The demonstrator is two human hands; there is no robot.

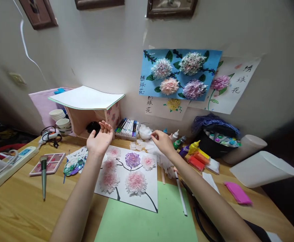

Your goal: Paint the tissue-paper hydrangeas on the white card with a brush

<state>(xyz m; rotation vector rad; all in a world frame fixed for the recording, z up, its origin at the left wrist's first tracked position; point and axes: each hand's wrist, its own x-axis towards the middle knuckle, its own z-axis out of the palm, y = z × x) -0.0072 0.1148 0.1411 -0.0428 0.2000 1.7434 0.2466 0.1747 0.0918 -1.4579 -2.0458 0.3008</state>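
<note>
My left hand (101, 138) is raised palm up with its fingers loosely stretched, holding nothing. It hovers over the back left corner of a white sheet (147, 185) bearing pink and purple fluffy paper flowers. My right hand (162, 142) has thumb and fingertips pinched beside a small bowl of white tissue paper pieces (145, 131). Whatever lies between those fingertips is too small to make out. Beneath that hand are more loose white tissue pieces (150, 148). One purple flower (132, 160) and several pink flowers (136, 183) show on the sheet, joined by dark painted branches.
A green mat (147, 222) underlies the sheet. To the left are a makeup brush (43, 174), a blush palette (53, 163) and a power strip (10, 168). Markers (127, 128) stand behind; paint bottles (193, 147), clay packs (196, 163) and a white container (263, 169) sit right.
</note>
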